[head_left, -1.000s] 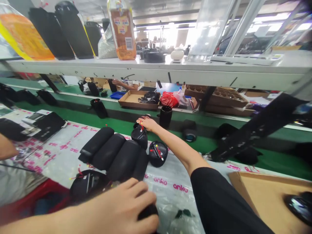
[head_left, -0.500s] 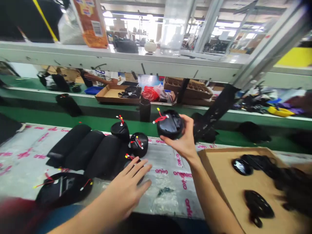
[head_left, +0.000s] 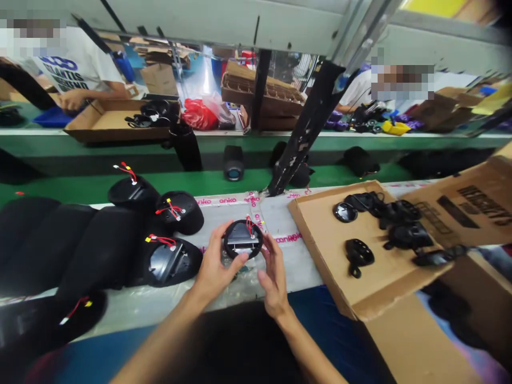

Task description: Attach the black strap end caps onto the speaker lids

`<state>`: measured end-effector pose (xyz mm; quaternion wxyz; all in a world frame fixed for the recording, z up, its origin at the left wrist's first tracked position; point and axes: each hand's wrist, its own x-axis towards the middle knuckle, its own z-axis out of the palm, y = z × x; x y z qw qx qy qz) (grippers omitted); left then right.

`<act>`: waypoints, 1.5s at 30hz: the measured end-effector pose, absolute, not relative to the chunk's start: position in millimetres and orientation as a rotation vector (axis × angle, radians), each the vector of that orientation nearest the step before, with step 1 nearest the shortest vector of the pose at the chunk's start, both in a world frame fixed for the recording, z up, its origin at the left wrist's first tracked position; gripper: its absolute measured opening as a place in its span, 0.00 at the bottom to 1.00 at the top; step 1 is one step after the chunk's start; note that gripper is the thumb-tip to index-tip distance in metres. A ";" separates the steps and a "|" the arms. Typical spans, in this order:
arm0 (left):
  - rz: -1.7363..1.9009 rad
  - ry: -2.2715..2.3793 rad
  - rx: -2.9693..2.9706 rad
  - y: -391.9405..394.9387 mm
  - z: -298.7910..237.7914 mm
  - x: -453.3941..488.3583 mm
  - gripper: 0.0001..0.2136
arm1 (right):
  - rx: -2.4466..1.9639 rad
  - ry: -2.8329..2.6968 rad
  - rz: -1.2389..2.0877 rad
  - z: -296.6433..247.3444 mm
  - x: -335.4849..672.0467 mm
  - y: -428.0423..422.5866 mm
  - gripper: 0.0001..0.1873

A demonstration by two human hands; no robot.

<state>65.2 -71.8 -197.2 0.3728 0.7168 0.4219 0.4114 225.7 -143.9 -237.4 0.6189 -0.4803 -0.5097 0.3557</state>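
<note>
A black cylindrical speaker housing (head_left: 242, 238), its end facing me with red wires sticking up, is in front of me above the plastic-covered bench. My left hand (head_left: 218, 261) grips it from the left, thumb across the near rim. My right hand (head_left: 274, 277) is at its right side, fingers apart and fingertips by the rim; whether they touch cannot be made out. To the left stand similar housings with red wires: a near one (head_left: 174, 261), one behind it (head_left: 182, 213) and another farther left (head_left: 134, 191). Several black housings (head_left: 102, 248) lie on their sides.
A shallow cardboard box (head_left: 320, 256) with black round parts and cables sits on the right. Beyond the bench runs a green conveyor (head_left: 216, 184) carrying black cylinders. A slanted dark post (head_left: 308, 128) rises at its near edge. Across it, a person (head_left: 80, 69) works beside another cardboard tray (head_left: 116, 120).
The housing has come down and nearer, from my right hand into my left hand's grip. My right hand's fingers have loosened. The view has tilted down and turned right.
</note>
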 end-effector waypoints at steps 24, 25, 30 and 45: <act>1.274 1.157 2.405 -48.5 -123.9 80.0 0.11 | -2.366 -1.264 0.206 -160.2 438.3 -154.3 0.47; 1.162 1.196 2.488 -44.6 -117.5 83.4 0.14 | -2.471 -1.184 0.213 -165.2 458.2 -157.4 0.51; 0.959 1.251 2.534 -35.1 -109.8 97.2 0.14 | -2.394 -1.079 0.418 -180.5 492.2 -155.9 0.40; 1.079 1.033 2.252 -38.3 -112.2 103.0 0.05 | -1.066 -1.134 1.129 -153.8 293.3 -65.0 0.40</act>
